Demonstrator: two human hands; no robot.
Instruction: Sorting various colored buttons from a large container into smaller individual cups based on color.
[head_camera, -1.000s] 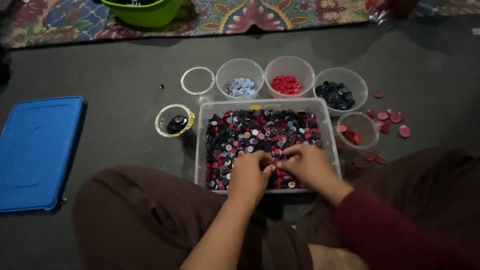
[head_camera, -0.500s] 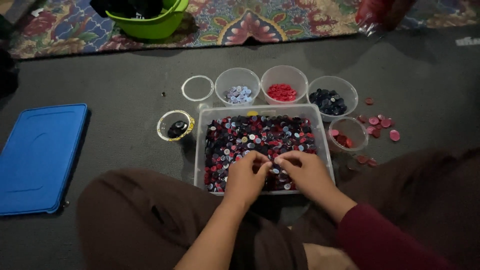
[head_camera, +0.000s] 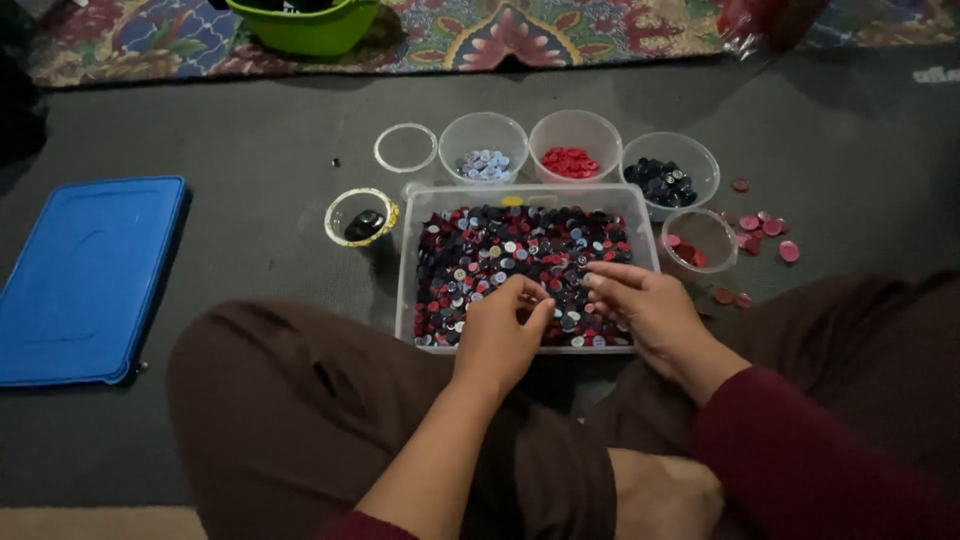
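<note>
Left hand (head_camera: 503, 335) and right hand (head_camera: 640, 305) down in the near end of the clear tray (head_camera: 410, 262), fingertips curled into the mixed red, dark and pale buttons (head_camera: 510, 250); left fingers pinched close together, apparently on a button, though too small to tell for sure; right fingers loosely bent over the heap, nothing clearly held. Little shifted over the last second: both hands kept to the same near edge of the tray, drawn slightly closer together, picking on through the heap, none carried out. Beyond the tray, a row of small round cups: pale blue buttons (head_camera: 483, 163), red buttons (head_camera: 571, 161), dark buttons (head_camera: 664, 181); pink ones in a cup (head_camera: 698, 240) at right, more loose on the grey floor (head_camera: 250, 130). Blue lid (head_camera: 85, 275) flat at far left
</note>
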